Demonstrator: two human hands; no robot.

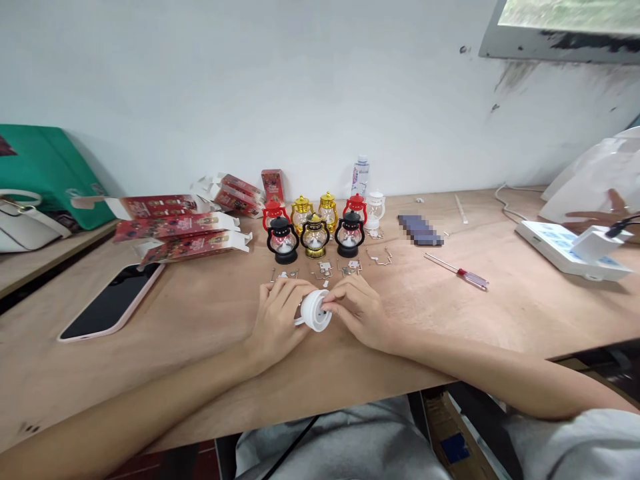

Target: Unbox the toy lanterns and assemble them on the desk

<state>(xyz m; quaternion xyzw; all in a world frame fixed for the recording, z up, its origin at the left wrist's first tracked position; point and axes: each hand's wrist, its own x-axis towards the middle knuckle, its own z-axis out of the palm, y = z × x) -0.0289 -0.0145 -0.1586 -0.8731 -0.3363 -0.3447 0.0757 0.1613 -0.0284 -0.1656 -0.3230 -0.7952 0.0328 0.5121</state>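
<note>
My left hand (281, 313) is wrapped round a small white lantern (314, 312), tilted so that its round base faces right and towards me. A white handle sticks out at its lower left. The thumb and fingers of my right hand (361, 312) are pinched together at the open underside of the base. Whatever lies between those fingertips is hidden. Just beyond my hands lie several small metal wires and white bits (323, 268). Behind them stand several little lanterns: black ones (283, 241), gold ones (315, 239), red ones (356, 208) and a white one (374, 211).
A screwdriver (470, 278) and a pixelated dark object (421, 230) lie to the right, near a white power strip (570, 250). At left are a phone (113, 301) and red boxes (185, 247). A bottle (360, 177) stands by the wall. Another person's hand (607, 213) shows at far right.
</note>
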